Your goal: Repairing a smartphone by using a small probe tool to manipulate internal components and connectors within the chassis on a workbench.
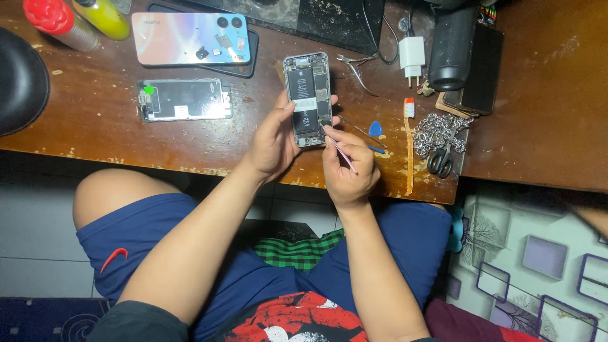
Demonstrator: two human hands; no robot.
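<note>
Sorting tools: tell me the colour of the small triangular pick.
Blue; the small triangular plastic pick shows in the head view.

We are noting a dark label on the battery (303, 88) inside the opened phone (308, 99) held up over the desk. Left of it, a second opened phone (184, 99) is lying flat, showing a pale label and a green sticker (149, 90). No lit screens are showing.

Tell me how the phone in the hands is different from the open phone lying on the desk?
The held phone is gripped upright by the left hand, while the desk phone lies flat and sideways, untouched. The right hand pokes a thin tool into the held phone; nothing touches the desk phone. Both have their backs off, showing their insides.
</note>
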